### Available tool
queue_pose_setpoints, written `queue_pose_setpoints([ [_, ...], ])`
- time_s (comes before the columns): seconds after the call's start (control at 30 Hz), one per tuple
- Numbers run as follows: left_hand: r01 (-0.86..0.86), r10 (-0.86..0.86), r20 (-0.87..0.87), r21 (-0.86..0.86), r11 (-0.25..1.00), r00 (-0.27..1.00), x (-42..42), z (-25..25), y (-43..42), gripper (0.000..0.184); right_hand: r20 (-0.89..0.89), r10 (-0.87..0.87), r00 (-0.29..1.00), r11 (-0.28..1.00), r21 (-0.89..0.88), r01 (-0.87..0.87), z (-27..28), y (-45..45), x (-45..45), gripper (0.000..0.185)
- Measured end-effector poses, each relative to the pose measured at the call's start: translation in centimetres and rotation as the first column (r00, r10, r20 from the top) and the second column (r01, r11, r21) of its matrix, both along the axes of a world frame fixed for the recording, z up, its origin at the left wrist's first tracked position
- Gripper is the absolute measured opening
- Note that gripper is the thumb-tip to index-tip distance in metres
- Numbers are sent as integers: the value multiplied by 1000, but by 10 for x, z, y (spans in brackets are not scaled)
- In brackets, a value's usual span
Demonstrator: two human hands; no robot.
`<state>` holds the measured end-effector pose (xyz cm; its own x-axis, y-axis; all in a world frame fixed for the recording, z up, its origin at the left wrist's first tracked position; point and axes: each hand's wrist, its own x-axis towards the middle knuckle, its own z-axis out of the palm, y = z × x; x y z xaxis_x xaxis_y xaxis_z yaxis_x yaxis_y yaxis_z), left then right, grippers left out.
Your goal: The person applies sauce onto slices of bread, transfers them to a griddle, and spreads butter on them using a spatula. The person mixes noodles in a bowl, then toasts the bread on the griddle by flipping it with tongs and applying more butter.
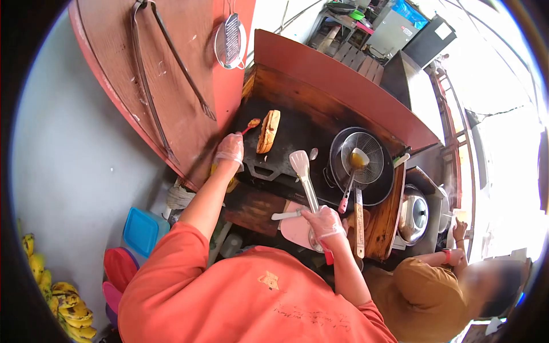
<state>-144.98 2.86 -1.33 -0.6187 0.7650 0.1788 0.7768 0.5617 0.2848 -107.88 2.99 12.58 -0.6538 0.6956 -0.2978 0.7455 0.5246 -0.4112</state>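
My left hand point(230, 150), in a clear plastic glove, is closed round the handle of a red spoon point(252, 124) with orange-brown food on its tip. Beside the spoon, a browned, filled sandwich point(268, 132) lies on the black griddle point(291, 123). My right hand point(325, 223), also gloved, grips metal tongs point(307, 183) with pale tips raised over the griddle's front edge. Close to that hand, a white-handled knife point(286, 215) rests across a pink board point(294, 230). A small metal spoon point(314, 153) lies on the griddle.
Right of the griddle, a black wok point(374, 195) holds a strainer point(374, 155) and ladle point(359, 159). Farther right are a lidded pot point(413, 214) and a co-worker in brown point(429, 291). Bananas point(71, 303) and a blue container point(143, 231) are at left.
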Motion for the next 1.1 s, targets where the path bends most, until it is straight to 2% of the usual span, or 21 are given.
queue_pose_setpoints([
  [0.03,-5,5,48,1,1000,999,-1,1,3,35,75,107,991,993,49,-111,-4,3,-3,27],
  [0.07,-8,8,52,-1,1000,999,-1,3,7,35,79,110,991,992,47,-114,-9,5,-8,27],
  [0.13,-11,6,151,30,999,989,-4,4,15,35,94,-174,980,976,-116,184,-17,10,-22,44],
  [0.17,10,-16,133,44,999,991,-6,3,18,33,96,-172,980,976,-116,182,-20,14,-25,44],
  [0.23,-1,-3,130,29,1000,992,-8,1,16,32,133,136,982,989,37,-142,-22,21,-34,28],
  [0.27,-10,8,123,15,1000,992,-8,1,15,32,134,139,981,989,36,-145,-20,25,-39,28],
  [0.33,-43,31,157,76,996,987,-9,-3,5,28,97,295,950,907,283,-311,-14,31,-56,27],
  [0.37,-73,47,190,135,988,981,-9,-6,0,25,95,294,951,908,283,-309,-9,34,-70,27],
  [0.43,-98,66,211,145,985,975,-9,-11,-4,21,121,379,918,874,279,-397,-1,40,-106,31],
  [0.5,-120,82,231,156,980,969,-10,-7,-4,17,143,356,924,898,220,-380,-12,49,-134,34],
  [0.53,-99,79,265,62,993,961,-11,0,-3,16,171,341,924,916,160,-367,-22,54,-144,38],
  [0.57,-76,81,300,-31,997,950,-11,4,-3,16,164,182,970,974,104,-200,-29,57,-154,47],
  [0.67,-83,78,343,-2,997,936,-12,8,-6,17,219,188,957,969,116,-217,-24,65,-151,47],
  [0.7,-87,83,346,-3,996,935,-14,8,-8,17,223,124,967,984,97,-149,-36,72,-147,46],
  [0.73,-94,103,354,-43,995,929,-17,8,-8,17,265,219,939,958,127,-259,-20,68,-140,41],
  [0.8,-99,122,363,-82,992,924,-18,7,-9,18,247,148,958,977,113,-180,-37,78,-123,34],
  [0.87,-167,139,376,43,985,916,-16,2,-8,18,275,152,949,975,118,-190,-31,77,-112,35],
  [0.9,-165,136,379,46,985,916,-14,-1,-5,18,300,156,941,972,122,-200,-29,76,-108,35],
  [0.97,-123,13,366,277,953,930,-6,-3,4,17,281,131,951,978,119,-169,-38,77,-100,40],
  [1.03,-100,-41,432,301,948,901,4,-7,21,14,264,112,958,983,111,-146,-56,82,-94,45],
  [1.1,-56,-95,448,313,948,889,19,-15,32,15,290,51,956,992,98,-83,-74,87,-93,36],
])
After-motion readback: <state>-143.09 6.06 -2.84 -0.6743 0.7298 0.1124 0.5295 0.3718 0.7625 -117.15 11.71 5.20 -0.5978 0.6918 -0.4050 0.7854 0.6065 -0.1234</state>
